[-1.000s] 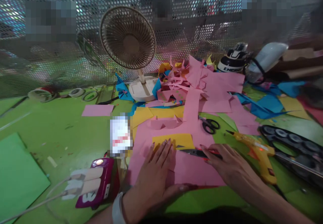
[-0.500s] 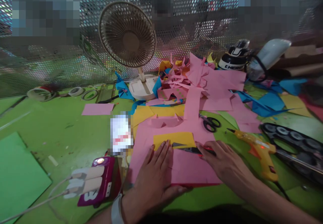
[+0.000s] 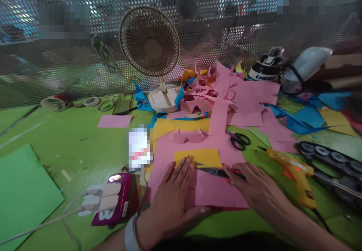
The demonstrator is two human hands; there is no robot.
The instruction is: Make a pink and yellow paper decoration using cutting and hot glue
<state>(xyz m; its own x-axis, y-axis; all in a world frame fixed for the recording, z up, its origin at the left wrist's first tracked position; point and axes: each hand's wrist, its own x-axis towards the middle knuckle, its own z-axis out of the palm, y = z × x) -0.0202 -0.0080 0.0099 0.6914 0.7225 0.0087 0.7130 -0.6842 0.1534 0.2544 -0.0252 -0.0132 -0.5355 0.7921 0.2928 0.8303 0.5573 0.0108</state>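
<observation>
My left hand (image 3: 174,188) lies flat with its fingers stretched out. Its fingertips press on a yellow paper strip (image 3: 203,156), and its palm rests over the pink sheet (image 3: 215,190) underneath. In my right hand (image 3: 251,183) is a pair of scissors (image 3: 213,171) with dark blades and a bit of red at the handle. The blades point left along the strip's lower edge, their tips close to my left fingers. Most of the scissor handle is hidden under my right fingers. A folded pink paper piece (image 3: 189,136) lies just beyond the strip.
Black-handled scissors (image 3: 240,141) and a yellow glue gun (image 3: 298,171) lie to the right, beside a black tray (image 3: 319,158). A phone (image 3: 139,149) and a purple power adapter (image 3: 118,202) with plugs are on the left. Behind stand a fan (image 3: 152,49) and heaped paper scraps (image 3: 203,88).
The whole scene has shifted slightly right in view. Both hands stay nearly in place on the paper, and the scissors still lie along the yellow strip's edge.
</observation>
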